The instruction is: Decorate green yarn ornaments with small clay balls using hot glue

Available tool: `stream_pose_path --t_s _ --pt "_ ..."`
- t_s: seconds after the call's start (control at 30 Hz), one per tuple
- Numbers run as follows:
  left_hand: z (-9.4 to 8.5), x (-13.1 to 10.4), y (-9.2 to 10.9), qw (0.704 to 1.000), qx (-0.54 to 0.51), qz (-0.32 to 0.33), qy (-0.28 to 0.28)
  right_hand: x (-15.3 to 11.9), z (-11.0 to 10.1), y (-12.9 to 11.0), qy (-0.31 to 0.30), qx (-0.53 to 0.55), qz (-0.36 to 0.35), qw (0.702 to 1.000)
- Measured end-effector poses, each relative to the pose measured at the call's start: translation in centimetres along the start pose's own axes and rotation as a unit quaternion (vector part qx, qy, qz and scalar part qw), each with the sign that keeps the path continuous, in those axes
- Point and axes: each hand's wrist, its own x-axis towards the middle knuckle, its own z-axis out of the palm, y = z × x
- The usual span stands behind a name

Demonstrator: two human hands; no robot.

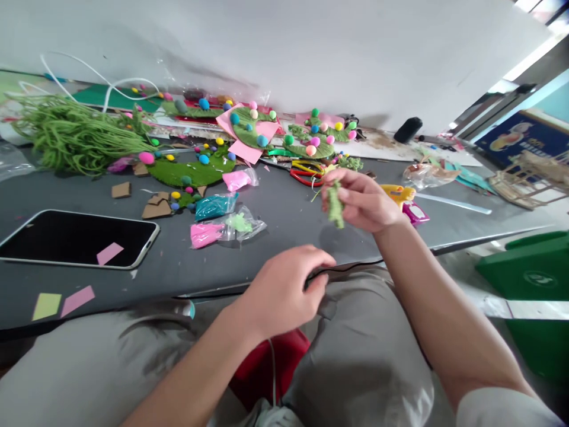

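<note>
My right hand (362, 201) is closed over the table, pinching a small bundle of light green yarn (335, 207) between thumb and fingers. The bundle hangs roughly upright. My left hand (291, 284) is low at the front table edge, over my lap. Its fingers are curved, the thumb stands apart from the forefinger, and I see nothing held between them. Just beyond my right hand lie scissors (306, 174) with red and yellow handles. Behind that hand, partly hidden, is a yellow glue gun (398, 193).
Loose green yarn (80, 136) is heaped at the left. Green pieces with coloured balls (191, 172) line the back. Small bags of coloured material (216, 207) lie mid-table. A phone (80, 237) rests at the left; a green bin (524, 273) stands right of the table.
</note>
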Motion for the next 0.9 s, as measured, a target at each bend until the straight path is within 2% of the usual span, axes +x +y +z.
stream_pose_path --t_s 0.07,0.13,0.2,0.27,0.37,0.47,0.57,0.63,0.73,0.83,0.9 --pt "0.6 -0.7 0.3 0.992 0.098 0.008 -0.075 0.9 0.6 1.0 0.028 -0.092 0.051 0.994" --pt "1.0 -1.4 0.7 0.972 0.19 0.015 -0.135 1.9 1.2 2.2 0.051 -0.162 0.078 0.982" --pt "0.9 -2.2 1.1 0.954 0.251 0.017 -0.162 2.8 1.9 3.2 0.046 -0.177 0.087 0.979" --pt "0.2 -3.0 1.5 0.947 0.276 0.007 -0.165 3.2 2.6 3.7 0.028 -0.171 0.083 0.981" --pt "-2.4 -3.8 1.4 0.947 0.284 -0.028 -0.147 3.4 3.2 4.0 0.005 -0.174 0.069 0.982" --pt "-6.1 -3.5 0.0 0.949 0.301 -0.072 -0.058 3.5 3.2 4.3 -0.006 -0.219 0.032 0.975" --pt "-9.4 -1.8 -2.2 0.922 0.373 -0.079 0.065 3.6 2.5 4.6 0.048 -0.329 -0.018 0.943" --pt "-10.7 -0.5 -3.5 0.911 0.4 -0.059 0.08 3.4 1.9 4.4 0.091 -0.381 -0.043 0.919" --pt "-11.0 0.5 -4.8 0.907 0.418 -0.031 0.037 2.7 1.4 3.7 0.09 -0.382 -0.056 0.918" --pt "-10.2 0.4 -5.4 0.9 0.434 -0.025 0.004 1.5 2.0 2.7 0.037 -0.366 -0.043 0.929" --pt "-9.4 0.2 -5.4 0.896 0.443 -0.022 0.013 0.7 2.7 2.3 -0.002 -0.364 -0.033 0.931"
